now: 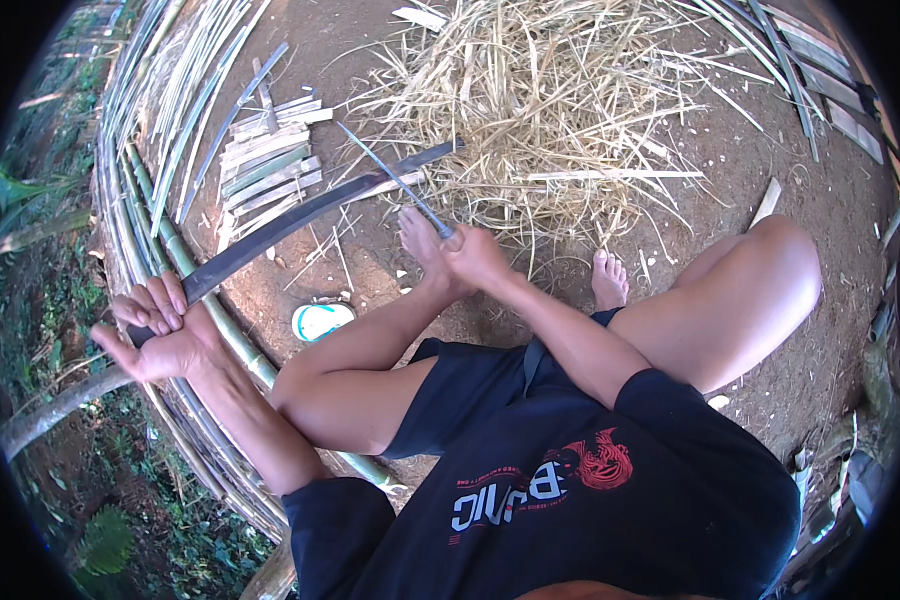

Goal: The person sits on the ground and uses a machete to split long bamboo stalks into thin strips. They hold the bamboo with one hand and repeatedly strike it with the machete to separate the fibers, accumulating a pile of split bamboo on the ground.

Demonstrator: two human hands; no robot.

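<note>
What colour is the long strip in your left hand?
Mostly dark grey: the strip in the left hand shows best in the head view.

Ground: bare brown earth (820,205), flecked with pale chips
Undergrowth: leafy green plants (165,525), eight to ten o'clock
Edge: long bamboo poles (175,242), around nine o'clock
Boards: weathered planks (855,132), two o'clock
Light: daylight

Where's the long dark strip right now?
In the head view, the long dark strip slants across the upper left, from the left hand toward the pale shavings pile.
</note>
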